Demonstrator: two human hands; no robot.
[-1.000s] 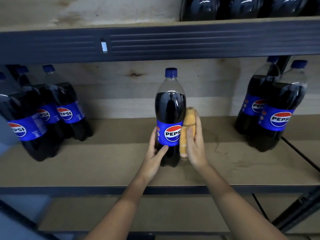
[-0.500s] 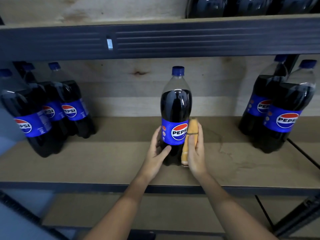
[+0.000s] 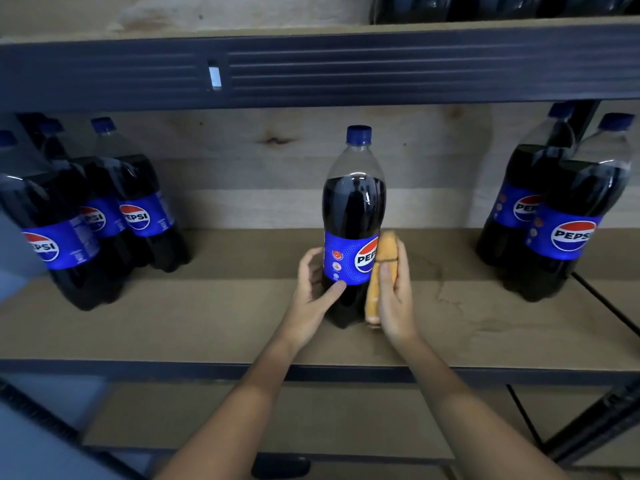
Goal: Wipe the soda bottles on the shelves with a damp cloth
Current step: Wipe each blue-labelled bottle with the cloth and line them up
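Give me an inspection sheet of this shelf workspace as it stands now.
Surface: wooden shelf board, with stain marks right of centre.
Job's things: centre bottle upright; orange cloth pressed against its right side.
Clutter: bottle group at left; bottle pair at right; more bottles on upper shelf.
Grippers: left hand holds the centre bottle's lower part; right hand grips the cloth.
Cables: dark cable along the shelf at right.
Surroundings: dark metal shelf beam; wooden back panel.

Bare shelf board (image 3: 242,306) flanks the center bottle (image 3: 353,216); bottle clusters (image 3: 104,220) (image 3: 561,216) block both ends, seemingly.
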